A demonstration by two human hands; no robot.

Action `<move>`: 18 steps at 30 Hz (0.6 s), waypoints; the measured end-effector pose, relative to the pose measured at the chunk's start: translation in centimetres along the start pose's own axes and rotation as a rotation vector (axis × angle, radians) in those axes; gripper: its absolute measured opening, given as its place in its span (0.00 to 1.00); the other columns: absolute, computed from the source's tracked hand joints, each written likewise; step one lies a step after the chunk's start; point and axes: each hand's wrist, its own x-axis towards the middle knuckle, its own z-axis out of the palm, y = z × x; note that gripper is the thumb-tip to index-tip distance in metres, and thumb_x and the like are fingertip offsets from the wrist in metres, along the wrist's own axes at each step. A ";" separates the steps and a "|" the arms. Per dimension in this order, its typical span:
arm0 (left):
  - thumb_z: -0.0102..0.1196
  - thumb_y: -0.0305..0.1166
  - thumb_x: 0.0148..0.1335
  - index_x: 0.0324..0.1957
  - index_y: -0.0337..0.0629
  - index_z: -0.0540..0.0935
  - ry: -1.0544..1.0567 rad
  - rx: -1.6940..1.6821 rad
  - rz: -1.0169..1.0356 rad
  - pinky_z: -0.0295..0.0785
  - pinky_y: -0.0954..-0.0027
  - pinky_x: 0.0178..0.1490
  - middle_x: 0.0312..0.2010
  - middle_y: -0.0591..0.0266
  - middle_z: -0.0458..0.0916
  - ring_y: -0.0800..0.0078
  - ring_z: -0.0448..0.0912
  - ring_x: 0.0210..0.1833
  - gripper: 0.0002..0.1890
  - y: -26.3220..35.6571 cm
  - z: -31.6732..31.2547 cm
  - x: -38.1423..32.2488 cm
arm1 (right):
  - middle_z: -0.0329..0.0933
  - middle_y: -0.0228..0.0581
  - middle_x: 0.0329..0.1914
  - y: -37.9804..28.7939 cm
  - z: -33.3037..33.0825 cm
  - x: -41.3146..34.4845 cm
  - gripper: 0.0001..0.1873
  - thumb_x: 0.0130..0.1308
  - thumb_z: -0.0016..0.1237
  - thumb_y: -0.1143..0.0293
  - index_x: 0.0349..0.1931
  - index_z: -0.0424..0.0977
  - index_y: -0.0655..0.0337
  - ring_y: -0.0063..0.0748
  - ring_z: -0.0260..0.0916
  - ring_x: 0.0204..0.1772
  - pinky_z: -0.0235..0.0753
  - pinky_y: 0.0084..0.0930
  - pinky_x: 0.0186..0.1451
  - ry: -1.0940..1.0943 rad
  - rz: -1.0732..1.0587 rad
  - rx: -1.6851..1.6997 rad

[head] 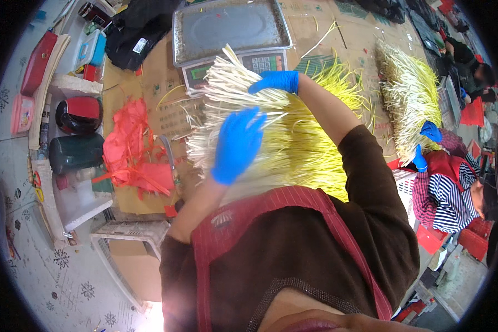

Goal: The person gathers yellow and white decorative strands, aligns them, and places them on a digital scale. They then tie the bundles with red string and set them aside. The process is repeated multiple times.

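A thick heap of yellow chives (315,153) lies in front of me, its white stem ends to the left and its yellow leaves to the right. At the heap's far side, my right hand (274,81), in a blue glove, is closed over a bunch of white stems (228,74). Part of its fingers is hidden behind the stalks. My left hand (238,143), gloved too and blurred, hovers over the nearer white stems with its fingers stretched out and slightly apart. I see nothing held in it.
Beyond the bunch stands a digital scale with a metal pan (232,29). Left of the heap lie red plastic strips (128,145) and a sickle-like knife (169,155). A foam box (81,207) is at the left. At right a co-worker (444,182) handles another chive heap (411,99).
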 end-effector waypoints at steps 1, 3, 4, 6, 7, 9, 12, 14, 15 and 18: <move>0.57 0.35 0.67 0.61 0.44 0.79 -0.089 -0.052 -0.081 0.67 0.52 0.66 0.63 0.51 0.76 0.51 0.74 0.64 0.21 -0.7 0.3 1.0 | 0.75 0.44 0.65 0.4 0.0 0.3 0.41 0.59 0.63 0.46 0.67 0.70 0.61 0.34 0.72 0.64 0.68 0.30 0.68 0.015 -0.006 0.033; 0.57 0.36 0.67 0.59 0.42 0.79 -0.292 -0.099 -0.266 0.71 0.53 0.62 0.59 0.49 0.78 0.49 0.76 0.60 0.20 -1.9 1.1 2.4 | 0.78 0.43 0.62 1.2 -0.3 0.6 0.40 0.59 0.62 0.46 0.67 0.70 0.62 0.33 0.75 0.60 0.72 0.29 0.64 0.036 -0.061 0.106; 0.58 0.36 0.67 0.57 0.40 0.79 -0.313 -0.050 -0.278 0.74 0.53 0.57 0.56 0.45 0.79 0.47 0.78 0.56 0.19 -2.2 1.6 2.4 | 0.79 0.43 0.60 1.5 -0.4 0.6 0.39 0.61 0.62 0.47 0.67 0.70 0.61 0.32 0.76 0.58 0.73 0.30 0.63 0.051 -0.101 0.168; 0.58 0.35 0.67 0.57 0.39 0.79 -0.079 -0.077 -0.219 0.74 0.52 0.57 0.56 0.43 0.78 0.46 0.77 0.56 0.19 -2.8 2.6 2.4 | 0.78 0.43 0.61 1.9 -0.5 0.4 0.39 0.62 0.62 0.48 0.68 0.69 0.61 0.32 0.75 0.60 0.72 0.29 0.65 0.006 -0.087 0.242; 0.58 0.35 0.67 0.56 0.38 0.79 -0.064 -0.079 -0.262 0.73 0.52 0.58 0.56 0.42 0.78 0.46 0.77 0.56 0.19 -3.0 3.0 2.2 | 0.77 0.43 0.62 2.0 -0.6 0.3 0.39 0.62 0.61 0.48 0.68 0.69 0.61 0.31 0.75 0.60 0.71 0.29 0.65 0.002 -0.050 0.291; 0.57 0.33 0.66 0.56 0.37 0.78 0.022 -0.043 -0.268 0.73 0.52 0.57 0.54 0.42 0.77 0.43 0.76 0.56 0.19 -3.5 3.6 2.4 | 0.77 0.42 0.62 2.1 -0.1 0.1 0.38 0.64 0.61 0.51 0.69 0.67 0.63 0.30 0.75 0.60 0.73 0.28 0.64 -0.032 -0.071 0.228; 0.54 0.30 0.66 0.56 0.36 0.78 0.002 -0.113 -0.253 0.73 0.51 0.56 0.52 0.42 0.78 0.43 0.76 0.55 0.17 -4.6 3.5 3.5 | 0.73 0.43 0.67 1.8 1.3 0.5 0.40 0.64 0.63 0.54 0.71 0.64 0.65 0.30 0.70 0.65 0.69 0.29 0.68 -0.032 -0.171 0.081; 0.53 0.29 0.66 0.55 0.36 0.78 -0.094 -0.092 -0.288 0.73 0.50 0.56 0.52 0.42 0.78 0.43 0.76 0.54 0.16 -5.0 3.1 4.5 | 0.70 0.44 0.69 1.7 1.9 0.9 0.41 0.62 0.65 0.54 0.71 0.64 0.66 0.32 0.68 0.67 0.66 0.29 0.71 -0.057 -0.336 -0.154; 0.53 0.29 0.66 0.55 0.36 0.79 -0.148 -0.084 -0.324 0.73 0.50 0.56 0.52 0.42 0.78 0.43 0.76 0.54 0.16 -5.1 2.8 4.7 | 0.72 0.43 0.68 1.8 2.0 1.0 0.41 0.62 0.65 0.55 0.70 0.64 0.66 0.32 0.70 0.66 0.67 0.29 0.69 -0.034 -0.374 -0.240; 0.50 0.24 0.67 0.53 0.39 0.81 0.025 -0.206 -0.291 0.74 0.55 0.55 0.50 0.46 0.80 0.47 0.79 0.53 0.14 -5.0 1.6 4.7 | 0.79 0.43 0.60 2.2 1.2 1.5 0.38 0.58 0.66 0.56 0.66 0.70 0.62 0.33 0.74 0.59 0.71 0.29 0.65 0.051 -0.324 -0.284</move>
